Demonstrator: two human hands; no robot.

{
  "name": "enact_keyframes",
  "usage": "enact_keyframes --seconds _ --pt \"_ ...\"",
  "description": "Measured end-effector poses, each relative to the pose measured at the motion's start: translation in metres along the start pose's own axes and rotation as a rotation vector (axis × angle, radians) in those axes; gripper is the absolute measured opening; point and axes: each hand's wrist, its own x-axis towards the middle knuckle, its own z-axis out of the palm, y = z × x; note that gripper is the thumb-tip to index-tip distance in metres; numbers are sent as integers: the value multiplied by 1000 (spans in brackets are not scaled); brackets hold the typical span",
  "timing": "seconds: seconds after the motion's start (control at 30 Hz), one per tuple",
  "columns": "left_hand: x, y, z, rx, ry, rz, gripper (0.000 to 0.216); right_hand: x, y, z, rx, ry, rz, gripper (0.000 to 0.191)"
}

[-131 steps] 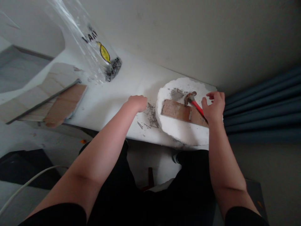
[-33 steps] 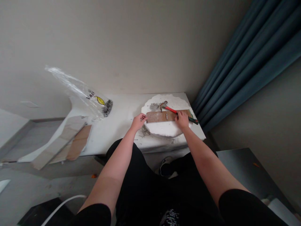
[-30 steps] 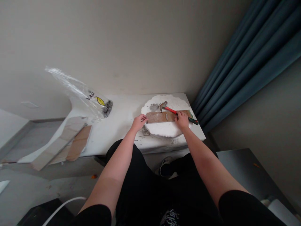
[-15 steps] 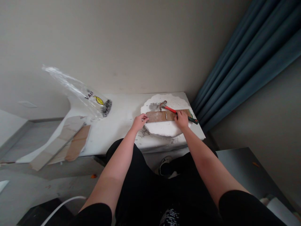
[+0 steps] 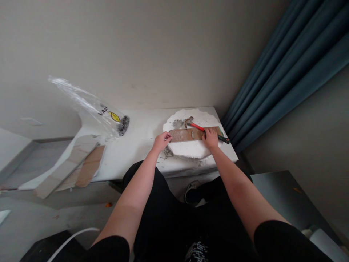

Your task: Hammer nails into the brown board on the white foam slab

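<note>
A flat brown board (image 5: pixel 180 135), speckled grey at its left part, lies across a round white slab (image 5: pixel 188 150) with a rough rim. On the board is a small pale strip (image 5: pixel 192 134), too small to name. My left hand (image 5: pixel 162 140) is at the board's left end, its thumb and fingers pinched together; what they hold is hidden. Over the board's right part, my right hand (image 5: pixel 211 138) is closed across the handle of a claw hammer (image 5: pixel 196 126). The hammer has a red and black handle, and its head rests on the slab towards the wall.
The slab sits on a white table (image 5: pixel 144 123) against the wall. At left stands a clear plastic bag (image 5: pixel 105 112) with dark bits at its bottom. Cardboard pieces (image 5: pixel 89 165) overhang the table's front left. A blue curtain (image 5: pixel 275 72) hangs at right, beside a dark surface (image 5: pixel 283 193).
</note>
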Motion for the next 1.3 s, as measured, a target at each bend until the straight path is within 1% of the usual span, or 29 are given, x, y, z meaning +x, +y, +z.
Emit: enact_keyframes --seconds 0.47,0.63,0.73,0.93,1.13,1.3 --pt "-2 6 -1 52 4 22 8 -1 -3 -4 -19 -13 9 39" --pt "-1 4 0 44 -1 33 8 0 -5 -3 -55 2 72 40" --pt "0 1 0 16 -8 24 8 1 -3 -3 -84 9 113 41" --pt "1 -3 0 -89 -21 13 9 -1 2 -8 -105 -2 89 44" --pt "1 -2 0 -10 -14 16 8 -3 1 -9 -115 -3 90 47" --pt "-1 1 -1 24 -20 25 7 -4 -1 -12 -130 -35 98 47"
